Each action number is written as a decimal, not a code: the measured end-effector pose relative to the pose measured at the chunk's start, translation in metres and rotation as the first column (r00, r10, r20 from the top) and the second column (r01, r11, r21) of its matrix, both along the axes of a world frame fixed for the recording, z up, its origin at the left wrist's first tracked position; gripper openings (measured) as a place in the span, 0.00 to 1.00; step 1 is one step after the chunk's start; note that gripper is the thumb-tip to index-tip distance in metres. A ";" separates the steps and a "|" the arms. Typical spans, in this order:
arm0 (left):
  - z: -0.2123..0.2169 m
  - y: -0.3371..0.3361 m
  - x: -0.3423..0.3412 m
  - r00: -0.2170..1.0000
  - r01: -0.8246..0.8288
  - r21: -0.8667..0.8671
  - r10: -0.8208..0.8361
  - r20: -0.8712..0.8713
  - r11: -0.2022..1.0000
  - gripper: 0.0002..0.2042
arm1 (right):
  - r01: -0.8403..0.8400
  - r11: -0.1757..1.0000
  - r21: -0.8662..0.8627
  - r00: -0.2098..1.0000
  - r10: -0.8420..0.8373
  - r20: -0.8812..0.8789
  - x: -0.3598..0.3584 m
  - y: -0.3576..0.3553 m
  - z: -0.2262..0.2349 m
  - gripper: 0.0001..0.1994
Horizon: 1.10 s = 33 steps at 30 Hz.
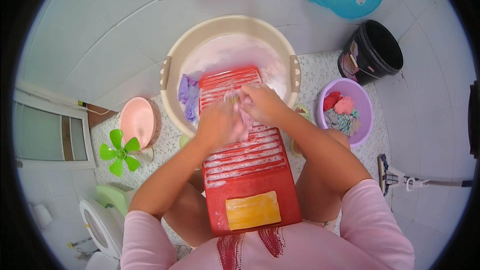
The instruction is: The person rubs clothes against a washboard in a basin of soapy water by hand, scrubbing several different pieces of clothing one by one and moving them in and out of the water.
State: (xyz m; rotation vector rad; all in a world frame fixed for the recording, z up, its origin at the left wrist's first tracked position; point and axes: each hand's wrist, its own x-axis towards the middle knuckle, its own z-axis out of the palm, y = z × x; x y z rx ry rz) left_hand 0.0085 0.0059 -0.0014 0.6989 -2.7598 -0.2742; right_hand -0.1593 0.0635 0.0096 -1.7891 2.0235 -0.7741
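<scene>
Hands, left hand (217, 122) and right hand (262, 102), both clamped on a pink garment (243, 116), press it against the red washboard (245, 170) leaning in the beige basin (172, 70).

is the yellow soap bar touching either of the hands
Apart. The head view shows the yellow soap bar at the near end of the red washboard, with bare ridges between it and both hands.

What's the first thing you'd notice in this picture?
The bright red washboard in the middle, leaning from the person's lap into the beige basin. The left hand and right hand press a small soapy cloth on its ridges. A yellow soap bar sits at its near end.
</scene>
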 end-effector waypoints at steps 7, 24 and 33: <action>0.008 0.013 -0.019 0.993 -0.089 -0.010 0.090 0.080 0.996 0.12 | -0.093 0.974 -0.207 0.961 0.142 0.236 0.000 0.012 -0.023 0.11; 0.020 0.018 -0.017 0.986 -0.116 0.084 0.104 0.128 0.990 0.09 | 0.135 0.989 -0.055 0.911 -0.102 0.398 -0.026 -0.001 -0.008 0.10; 0.010 -0.021 -0.058 0.989 -0.022 -0.021 0.025 0.148 1.000 0.07 | 0.314 0.933 -0.177 0.908 -0.240 0.343 -0.029 -0.013 -0.026 0.12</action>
